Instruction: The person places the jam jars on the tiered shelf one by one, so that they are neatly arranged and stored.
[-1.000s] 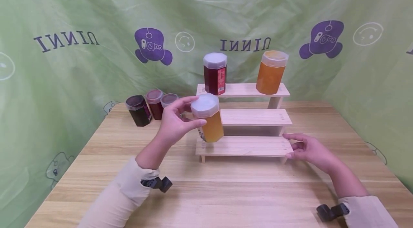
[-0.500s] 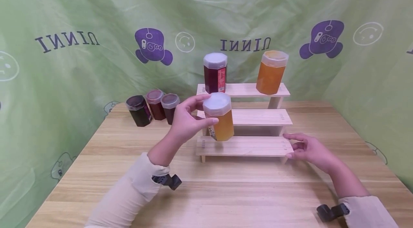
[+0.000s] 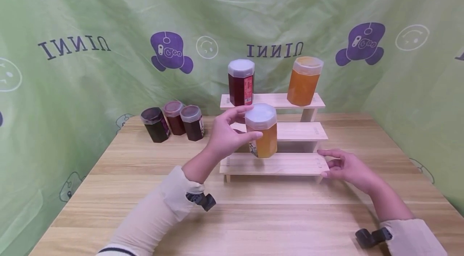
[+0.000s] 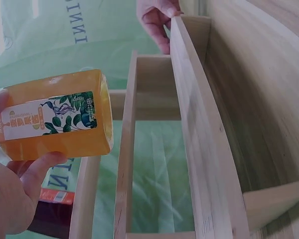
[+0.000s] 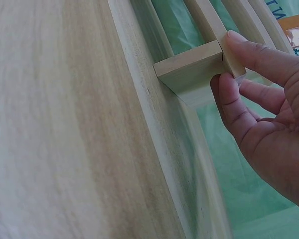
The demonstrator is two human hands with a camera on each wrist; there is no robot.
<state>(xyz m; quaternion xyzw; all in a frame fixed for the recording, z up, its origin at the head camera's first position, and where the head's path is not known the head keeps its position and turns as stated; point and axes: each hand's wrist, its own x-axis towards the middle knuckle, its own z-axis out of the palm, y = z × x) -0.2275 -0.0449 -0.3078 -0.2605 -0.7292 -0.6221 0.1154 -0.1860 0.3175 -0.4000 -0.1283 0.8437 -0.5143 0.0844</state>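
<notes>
My left hand grips a jar of orange-yellow contents with a white lid, held above the lowest step of a three-tier wooden shelf. In the left wrist view the jar shows a label with green leaves. My right hand pinches the right end of that lowest step; in the right wrist view the thumb and fingers of the hand close on the board's end. On the top step stand a dark red jar at the left and an orange jar at the right.
At the table's back left, beside the shelf, stand a black-looking jar, a dark red jar and another dark jar. A green printed cloth hangs behind the wooden table.
My left hand has carried the orange-yellow jar to the right, across the front of the shelf, uncovering the dark jar behind. The right hand has stayed on the lowest step's end.
</notes>
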